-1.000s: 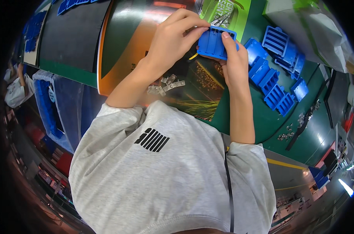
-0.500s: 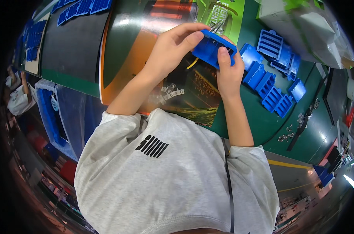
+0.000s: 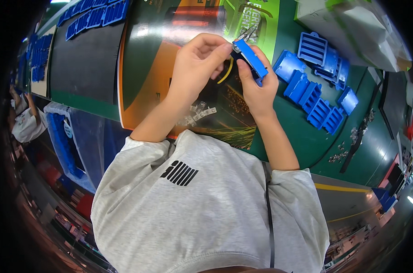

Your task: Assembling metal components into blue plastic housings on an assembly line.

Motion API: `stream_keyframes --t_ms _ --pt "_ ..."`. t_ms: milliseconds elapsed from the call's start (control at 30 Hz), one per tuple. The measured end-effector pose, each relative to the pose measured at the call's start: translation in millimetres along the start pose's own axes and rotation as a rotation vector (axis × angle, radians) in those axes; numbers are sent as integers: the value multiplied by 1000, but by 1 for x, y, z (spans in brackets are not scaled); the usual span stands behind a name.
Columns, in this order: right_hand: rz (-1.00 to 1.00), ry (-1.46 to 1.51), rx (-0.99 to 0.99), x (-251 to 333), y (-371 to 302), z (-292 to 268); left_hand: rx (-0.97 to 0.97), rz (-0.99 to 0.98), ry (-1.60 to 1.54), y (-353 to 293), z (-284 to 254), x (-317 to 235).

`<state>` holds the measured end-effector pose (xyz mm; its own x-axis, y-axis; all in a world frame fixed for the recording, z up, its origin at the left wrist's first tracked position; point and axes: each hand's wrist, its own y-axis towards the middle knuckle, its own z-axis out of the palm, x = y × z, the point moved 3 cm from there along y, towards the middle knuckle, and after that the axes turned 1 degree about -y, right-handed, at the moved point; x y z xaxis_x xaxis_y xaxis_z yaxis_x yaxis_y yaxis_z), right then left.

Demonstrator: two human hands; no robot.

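A blue plastic case (image 3: 251, 58), turned on edge so its narrow side shows, is gripped by my right hand (image 3: 259, 88) between thumb and fingers. My left hand (image 3: 198, 63) has thumb and forefinger pinched together at the case's upper left corner. Something small and shiny shows by those fingertips, too small to name. Behind the case lies a pointed metal tool (image 3: 246, 33). A yellow curved strip (image 3: 227, 72), perhaps a tool handle, lies between my hands. Small whitish metal pieces (image 3: 201, 113) are scattered near my left forearm.
Several blue slotted cases (image 3: 313, 48) lie on the green table (image 3: 279, 123) to the right, beside a white and green bag (image 3: 352, 32). Loose small metal parts (image 3: 338, 154) and a black strip sit further right. More blue cases (image 3: 95, 17) rest on a dark mat (image 3: 86, 59) at left.
The blue case has turned from showing its broad open face to its narrow edge. My left hand has shifted slightly left and down, fingers now pinched at the case's corner.
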<state>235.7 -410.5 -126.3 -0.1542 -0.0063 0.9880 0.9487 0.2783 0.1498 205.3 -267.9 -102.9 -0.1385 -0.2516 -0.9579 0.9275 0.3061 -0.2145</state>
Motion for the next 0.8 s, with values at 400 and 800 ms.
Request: stream_keyframes --t_ms 400,800 --pt "-285 -185 -19 2 3 1 213 -272 -495 -2 4 14" --pt "-471 -305 -24 11 4 5 327 -337 -548 3 -1 17"
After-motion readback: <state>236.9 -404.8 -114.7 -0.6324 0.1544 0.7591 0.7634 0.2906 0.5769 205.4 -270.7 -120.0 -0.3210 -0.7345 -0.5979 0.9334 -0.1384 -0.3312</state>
